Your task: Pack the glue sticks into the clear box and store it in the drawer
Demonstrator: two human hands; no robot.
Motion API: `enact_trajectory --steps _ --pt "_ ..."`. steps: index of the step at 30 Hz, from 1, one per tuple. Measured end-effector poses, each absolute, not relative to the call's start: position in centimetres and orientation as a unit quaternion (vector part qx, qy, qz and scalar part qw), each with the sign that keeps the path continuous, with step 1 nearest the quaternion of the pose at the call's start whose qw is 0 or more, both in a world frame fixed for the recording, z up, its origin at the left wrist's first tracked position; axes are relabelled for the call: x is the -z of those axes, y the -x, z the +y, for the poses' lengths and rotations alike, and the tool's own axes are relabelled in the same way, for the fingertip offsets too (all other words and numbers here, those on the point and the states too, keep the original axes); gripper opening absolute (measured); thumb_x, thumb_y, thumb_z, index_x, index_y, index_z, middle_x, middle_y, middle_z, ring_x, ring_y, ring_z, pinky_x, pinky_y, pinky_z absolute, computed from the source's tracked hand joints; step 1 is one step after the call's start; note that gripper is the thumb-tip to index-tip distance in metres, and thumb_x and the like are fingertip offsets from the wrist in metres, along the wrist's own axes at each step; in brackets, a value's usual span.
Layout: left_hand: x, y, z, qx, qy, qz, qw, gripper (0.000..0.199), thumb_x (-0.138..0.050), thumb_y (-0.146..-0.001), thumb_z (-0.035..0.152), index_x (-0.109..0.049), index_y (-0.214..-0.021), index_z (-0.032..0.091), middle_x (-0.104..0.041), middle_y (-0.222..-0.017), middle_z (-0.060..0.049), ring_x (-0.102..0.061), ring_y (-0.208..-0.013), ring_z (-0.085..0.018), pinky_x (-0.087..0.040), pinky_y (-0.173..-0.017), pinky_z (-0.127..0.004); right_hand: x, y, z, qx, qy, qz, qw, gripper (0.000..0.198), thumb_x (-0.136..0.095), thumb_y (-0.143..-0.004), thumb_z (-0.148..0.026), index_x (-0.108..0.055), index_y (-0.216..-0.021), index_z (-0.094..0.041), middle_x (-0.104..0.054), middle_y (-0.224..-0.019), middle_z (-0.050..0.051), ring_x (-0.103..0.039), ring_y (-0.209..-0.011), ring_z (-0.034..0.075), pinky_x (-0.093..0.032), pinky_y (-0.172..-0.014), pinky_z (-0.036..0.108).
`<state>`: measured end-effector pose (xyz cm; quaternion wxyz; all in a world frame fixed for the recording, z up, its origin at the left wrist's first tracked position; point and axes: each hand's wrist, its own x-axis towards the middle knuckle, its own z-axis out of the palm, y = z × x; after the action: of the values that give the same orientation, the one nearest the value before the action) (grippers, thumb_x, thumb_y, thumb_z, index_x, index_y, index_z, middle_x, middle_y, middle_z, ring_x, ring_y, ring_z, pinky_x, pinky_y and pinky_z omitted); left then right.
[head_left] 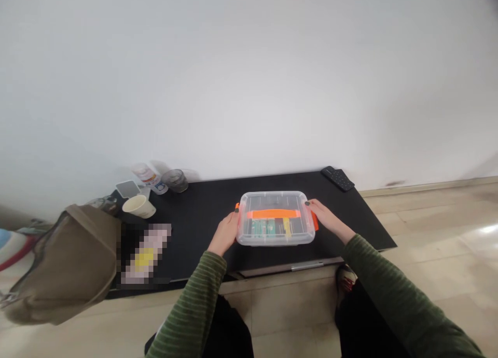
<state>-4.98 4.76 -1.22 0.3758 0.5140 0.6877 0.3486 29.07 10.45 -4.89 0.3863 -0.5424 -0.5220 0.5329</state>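
Observation:
A clear plastic storage box [276,238] with an orange carrying handle [274,213] on its lid is at the middle of the black table. Orange side latches show at its two ends, and green and yellow items are visible through the lid. My left hand [226,232] grips the left end of the box. At the opposite end, my right hand [324,218] has hold of it, thumb near the lid's edge. The lid is on. Whether the box rests on the table or is lifted slightly, I cannot tell.
The black table [210,207] stands against a white wall. Two dark remote controls [338,178] lie at its back right. A paper cup [139,206], a glass [176,180], a spray can [150,178] and a brown bag [73,264] are on the left.

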Motion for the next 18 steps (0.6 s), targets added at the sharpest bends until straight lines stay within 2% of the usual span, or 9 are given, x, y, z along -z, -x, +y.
enact_trajectory --steps 3,5,11,14,18 --pt "1.4 4.9 4.9 -0.355 -0.517 0.686 0.371 0.04 -0.041 -0.089 0.051 -0.058 -0.072 0.019 -0.066 -0.074 -0.006 -0.058 -0.071 -0.021 -0.042 -0.06 -0.029 4.3 -28.5 11.0 -0.457 0.536 -0.567 0.428 0.042 -0.06 -0.085 -0.047 -0.06 -0.121 -0.025 -0.067 -0.121 0.006 -0.063 -0.111 0.02 -0.049 -0.096 0.035" --pt "1.4 4.8 5.2 -0.35 -0.514 0.69 0.369 0.039 -0.04 -0.09 0.049 -0.059 -0.072 0.02 -0.066 -0.076 -0.007 -0.06 -0.073 -0.022 -0.042 -0.061 -0.03 4.0 -27.6 11.1 -0.437 0.519 -0.598 0.426 0.046 -0.06 -0.085 -0.044 -0.057 -0.128 -0.026 -0.063 -0.13 0.006 -0.06 -0.118 0.02 -0.047 -0.101 0.037" --pt "1.5 4.8 5.4 -0.345 -0.515 0.7 0.355 0.042 -0.035 -0.093 0.044 -0.053 -0.062 0.022 -0.064 -0.069 -0.008 -0.06 -0.071 -0.023 -0.04 -0.059 -0.03 2.4 -26.0 9.9 -0.339 0.551 -0.658 0.385 0.041 -0.057 -0.086 -0.032 -0.06 -0.126 -0.025 -0.07 -0.118 0.005 -0.065 -0.107 0.024 -0.048 -0.1 0.043" --pt "1.3 4.9 5.2 -0.34 -0.514 0.705 0.35 0.047 -0.032 -0.094 0.048 -0.052 -0.06 0.022 -0.062 -0.066 -0.008 -0.06 -0.071 -0.024 -0.04 -0.058 -0.031 1.7 -26.0 9.4 -0.292 0.559 -0.672 0.389 0.041 -0.054 -0.088 -0.03 -0.06 -0.128 -0.025 -0.068 -0.124 0.007 -0.064 -0.112 0.026 -0.046 -0.103 0.045" --pt "0.9 4.9 5.0 -0.338 -0.522 0.712 0.326 0.044 -0.034 -0.094 0.046 -0.052 -0.063 0.022 -0.064 -0.069 -0.008 -0.061 -0.073 -0.023 -0.041 -0.059 -0.03 1.0 -25.8 8.8 -0.267 0.539 -0.681 0.418 0.043 -0.054 -0.089 -0.03 -0.058 -0.131 -0.024 -0.063 -0.133 0.008 -0.06 -0.122 0.028 -0.044 -0.108 0.046"
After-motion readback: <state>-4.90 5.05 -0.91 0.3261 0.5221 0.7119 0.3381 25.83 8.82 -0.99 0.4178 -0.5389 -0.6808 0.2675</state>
